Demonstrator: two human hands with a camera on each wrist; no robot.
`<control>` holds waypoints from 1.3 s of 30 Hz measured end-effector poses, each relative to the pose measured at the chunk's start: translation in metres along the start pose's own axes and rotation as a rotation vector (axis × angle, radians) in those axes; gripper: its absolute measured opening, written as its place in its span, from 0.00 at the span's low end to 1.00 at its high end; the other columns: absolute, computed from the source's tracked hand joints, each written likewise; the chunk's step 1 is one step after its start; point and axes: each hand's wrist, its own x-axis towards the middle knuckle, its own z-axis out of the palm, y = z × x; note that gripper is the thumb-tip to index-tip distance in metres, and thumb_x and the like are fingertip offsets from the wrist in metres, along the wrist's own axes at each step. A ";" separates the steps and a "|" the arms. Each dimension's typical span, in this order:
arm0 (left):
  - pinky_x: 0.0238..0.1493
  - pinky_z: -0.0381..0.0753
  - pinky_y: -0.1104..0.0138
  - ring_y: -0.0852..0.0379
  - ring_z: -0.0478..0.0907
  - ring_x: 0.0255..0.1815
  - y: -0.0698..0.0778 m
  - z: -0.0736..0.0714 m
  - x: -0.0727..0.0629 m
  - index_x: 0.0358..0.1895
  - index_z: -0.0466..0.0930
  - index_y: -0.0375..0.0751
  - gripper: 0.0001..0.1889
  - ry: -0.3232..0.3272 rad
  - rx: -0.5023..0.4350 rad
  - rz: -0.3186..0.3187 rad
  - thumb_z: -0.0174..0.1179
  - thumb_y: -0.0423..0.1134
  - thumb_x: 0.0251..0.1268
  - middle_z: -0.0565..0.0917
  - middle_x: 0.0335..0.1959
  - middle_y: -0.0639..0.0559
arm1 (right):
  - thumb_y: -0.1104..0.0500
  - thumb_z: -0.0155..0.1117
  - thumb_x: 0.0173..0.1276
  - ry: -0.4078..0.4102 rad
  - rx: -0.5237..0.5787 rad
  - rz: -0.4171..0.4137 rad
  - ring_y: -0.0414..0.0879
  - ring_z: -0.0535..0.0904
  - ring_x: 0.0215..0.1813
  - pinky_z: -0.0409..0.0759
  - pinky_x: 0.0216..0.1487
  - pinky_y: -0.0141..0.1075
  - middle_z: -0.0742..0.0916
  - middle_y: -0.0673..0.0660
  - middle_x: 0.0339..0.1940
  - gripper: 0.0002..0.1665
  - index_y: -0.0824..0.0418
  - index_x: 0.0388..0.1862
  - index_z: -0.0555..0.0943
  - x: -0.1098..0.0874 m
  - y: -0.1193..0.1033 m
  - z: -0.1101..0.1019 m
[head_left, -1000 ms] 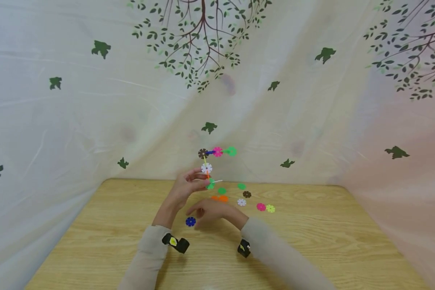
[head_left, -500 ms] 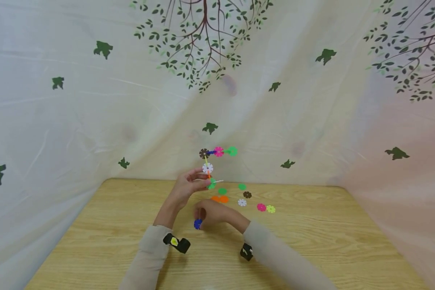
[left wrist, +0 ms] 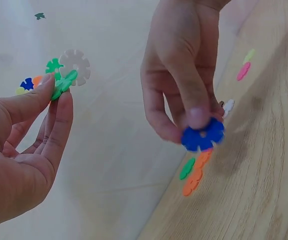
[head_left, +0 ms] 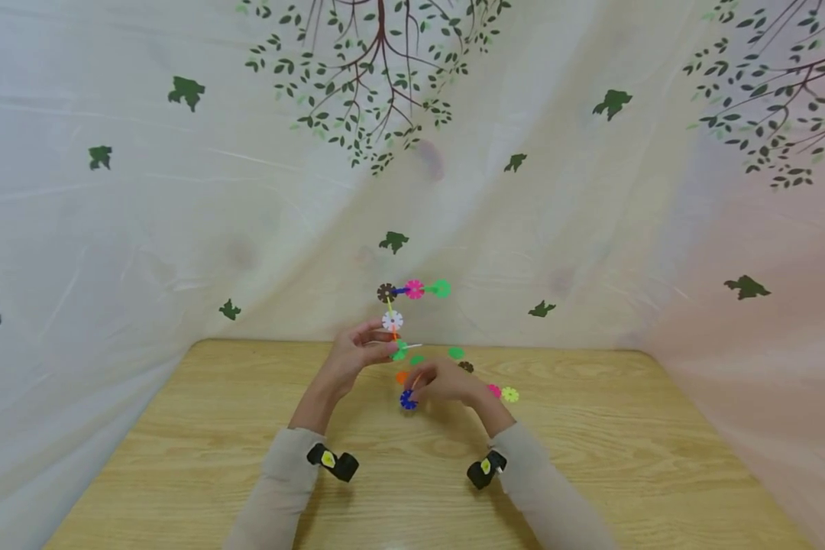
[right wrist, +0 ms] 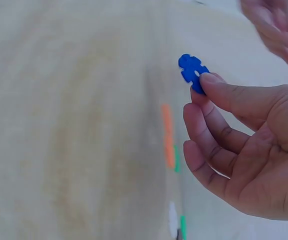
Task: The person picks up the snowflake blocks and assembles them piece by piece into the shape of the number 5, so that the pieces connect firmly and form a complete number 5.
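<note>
The blue disc [left wrist: 213,135], a flat plastic flower with slots round its rim and a small hole in the middle, is held in the air above the worktop [head_left: 577,473]. The right hand [right wrist: 254,140] pinches it by one edge, thumb on one face and fingers behind, leaving the far slots bare. It should be very light and stiff, a little slippery, and hard to break; the rim is the place to take hold, with the slots left uncovered.

Beyond it, the left hand [head_left: 349,353] pinches the lower end of a chain [head_left: 415,289] of similar discs, near the green disc [head_left: 400,351] under its thumb. The chain rises through a white disc [head_left: 393,315], then a brown disc [head_left: 383,296], and turns sideways. Its slotted joints probably bend or slip if pushed askew, so gripping close to a joint seems wise.

Behind the right hand lie loose pieces: orange discs [left wrist: 193,182], a pink disc [head_left: 495,391] touching or just beside a yellow disc [head_left: 510,395], and others. Each sleeve ends at a black wrist camera [head_left: 345,467]. A leaf-printed cloth [head_left: 302,229] hangs behind. No brand, label or writing can be read.
</note>
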 end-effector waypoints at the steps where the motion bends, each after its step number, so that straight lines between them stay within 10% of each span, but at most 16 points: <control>1: 0.52 0.87 0.63 0.61 0.85 0.43 0.000 0.000 0.000 0.68 0.71 0.28 0.26 -0.001 0.002 0.001 0.63 0.26 0.68 0.83 0.45 0.53 | 0.66 0.69 0.68 0.014 0.039 0.007 0.42 0.84 0.38 0.85 0.46 0.41 0.90 0.60 0.40 0.09 0.67 0.46 0.86 -0.002 0.001 -0.004; 6: 0.51 0.87 0.64 0.60 0.85 0.43 -0.001 0.000 0.000 0.68 0.71 0.27 0.26 -0.005 0.006 0.002 0.63 0.26 0.68 0.83 0.44 0.54 | 0.65 0.65 0.71 0.121 0.131 0.014 0.46 0.85 0.42 0.83 0.56 0.56 0.90 0.61 0.42 0.12 0.70 0.50 0.85 -0.013 -0.002 -0.025; 14: 0.54 0.87 0.60 0.59 0.84 0.44 0.000 0.000 -0.001 0.67 0.72 0.28 0.25 0.005 0.021 -0.012 0.63 0.28 0.69 0.83 0.45 0.53 | 0.61 0.67 0.72 0.309 0.231 -0.005 0.53 0.85 0.39 0.81 0.36 0.35 0.88 0.49 0.33 0.12 0.67 0.50 0.85 -0.023 -0.018 -0.041; 19: 0.52 0.87 0.61 0.60 0.84 0.43 0.001 0.001 -0.002 0.67 0.72 0.28 0.24 0.017 0.012 -0.016 0.63 0.27 0.69 0.84 0.44 0.54 | 0.63 0.67 0.71 0.363 0.336 -0.042 0.56 0.87 0.42 0.88 0.45 0.41 0.89 0.50 0.34 0.13 0.69 0.50 0.82 -0.027 -0.027 -0.044; 39: 0.56 0.86 0.55 0.59 0.84 0.44 -0.001 0.004 0.000 0.67 0.74 0.30 0.24 0.021 0.028 -0.040 0.64 0.28 0.69 0.85 0.45 0.52 | 0.66 0.66 0.71 0.348 0.424 -0.090 0.44 0.87 0.37 0.89 0.46 0.39 0.89 0.51 0.35 0.14 0.74 0.52 0.80 -0.031 -0.029 -0.041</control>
